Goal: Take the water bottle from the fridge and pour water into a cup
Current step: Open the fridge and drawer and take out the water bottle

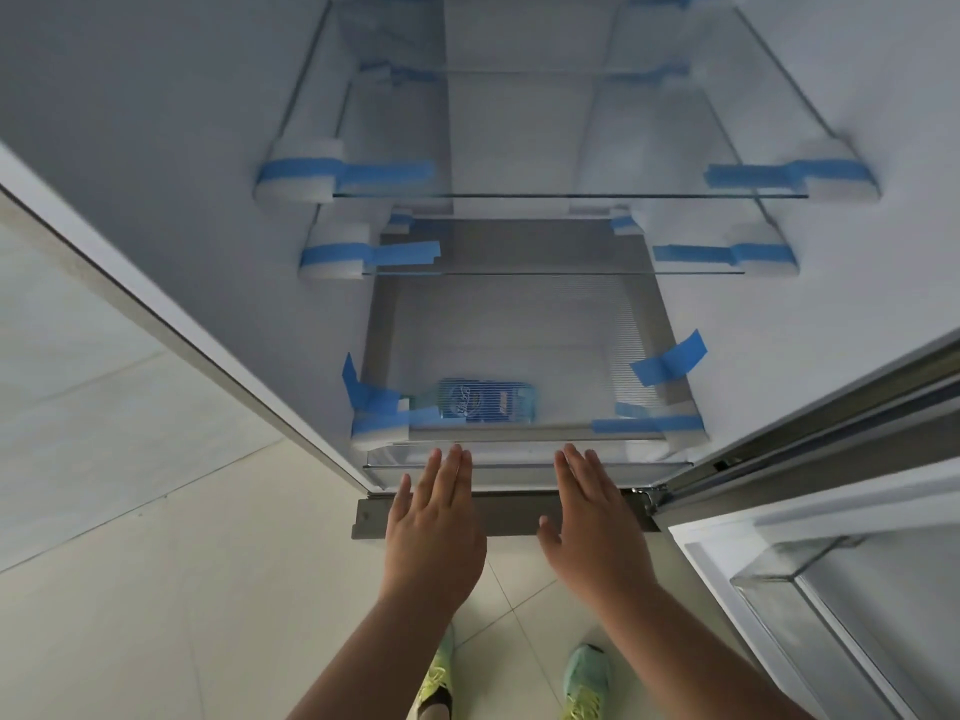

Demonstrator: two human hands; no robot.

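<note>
Home kitchen, by the look of it. Open fridge [519, 122] with glass shelves [566, 195], their foam packing blocks still held on by blue tape [387, 174]. Pale tiled floor [156, 589] below; door [831, 589] swung open at right, a clear bin on it.

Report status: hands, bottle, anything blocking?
Left hand and right hand open, holding nothing. Water bottle lying in closed bottom drawer. Cup not in view.

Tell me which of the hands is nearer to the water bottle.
Left. The left hand is just below the water bottle, fingertips near the drawer front; the right hand is farther off to the right.
</note>
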